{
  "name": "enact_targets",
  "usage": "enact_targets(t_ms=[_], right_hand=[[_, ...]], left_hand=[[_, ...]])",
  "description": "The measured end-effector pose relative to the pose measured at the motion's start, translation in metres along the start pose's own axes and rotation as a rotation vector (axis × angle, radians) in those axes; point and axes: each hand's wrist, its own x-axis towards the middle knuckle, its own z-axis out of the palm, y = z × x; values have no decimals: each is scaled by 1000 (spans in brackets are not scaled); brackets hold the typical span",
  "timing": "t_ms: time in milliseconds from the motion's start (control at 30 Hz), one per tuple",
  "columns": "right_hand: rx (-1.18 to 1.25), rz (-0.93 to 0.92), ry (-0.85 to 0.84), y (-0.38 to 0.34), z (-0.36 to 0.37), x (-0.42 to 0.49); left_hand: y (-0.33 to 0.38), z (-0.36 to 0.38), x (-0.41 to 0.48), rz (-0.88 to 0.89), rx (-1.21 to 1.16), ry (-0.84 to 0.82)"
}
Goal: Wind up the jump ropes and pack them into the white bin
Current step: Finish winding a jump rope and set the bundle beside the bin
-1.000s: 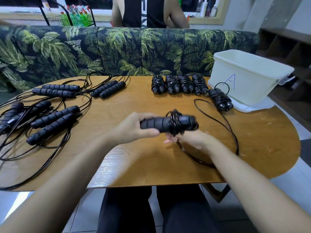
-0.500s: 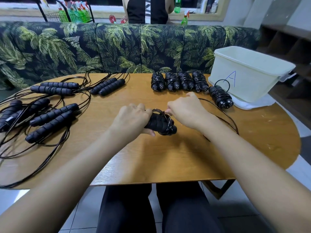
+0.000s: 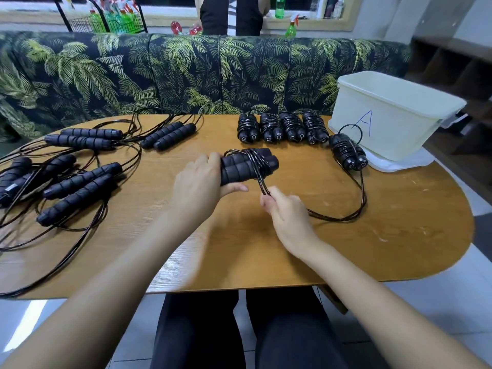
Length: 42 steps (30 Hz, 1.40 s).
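Two handles (image 3: 239, 170) are squeezed in the left hand (image 3: 198, 187) — so the right hand (image 3: 286, 214), pinching the cord (image 3: 262, 185), can wrap it.

Blue "A" on white bin (image 3: 394, 113)

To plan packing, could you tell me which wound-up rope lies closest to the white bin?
The lone bundle beside the white bin, its loop sticking up; the other four form a row.

Five fully wound black foam-handled jump ropes (image 3: 269, 128), one half-wound jump rope (image 3: 241, 170) and four loose jump ropes (image 3: 80, 181) with eight free handles. One white rectangular plastic bin (image 3: 399, 129), one flat white lid (image 3: 399, 163), one oval wooden table (image 3: 399, 225).
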Motion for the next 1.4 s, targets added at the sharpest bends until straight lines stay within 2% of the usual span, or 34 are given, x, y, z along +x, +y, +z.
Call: enact_targets(t_ms=[67,100,200,333,400,567,667,733,900,1000,1100,1233,1333,1400], right_hand=[[401,126,-159,7,-2,-1],[515,132,-206,10,-5,0],[611,118,-350,22,-15,10],[453,164,-483,28,-33,43],[321,132,-543,26,-47,60],[-133,-5,-767,14,-57,98],[-372,-75,-788,0,-55,110],[-497,-114,-785,-11,-57,114],[-652,-151,-609,-38,-64,110],[-723,-224,-430,-43,-54,94],[-620,-238,-192,-35,-37,68],[-447,-214,81,-16,-18,36],[-478,-180,226,-8,-9,19],[-541,-182,277,-4,-6,10]], left_hand=[[1,-1,-2,-21,-112,-11],[3,-1,-4,-21,-180,-15],[8,-1,-8,14,-361,-18],[5,-1,-13,163,-479,-28],[-2,-2,-14,270,-447,-65],[-9,-7,-17,499,-131,-78],[-3,-9,-18,569,87,-91],[0,-7,-16,554,193,-111],[9,-2,-18,424,406,-144],[7,8,-15,263,285,-100],[2,14,-12,102,80,-59],[5,21,-17,56,-25,-22],[13,29,-23,50,-35,-2],[13,31,-21,-16,-50,-20]])
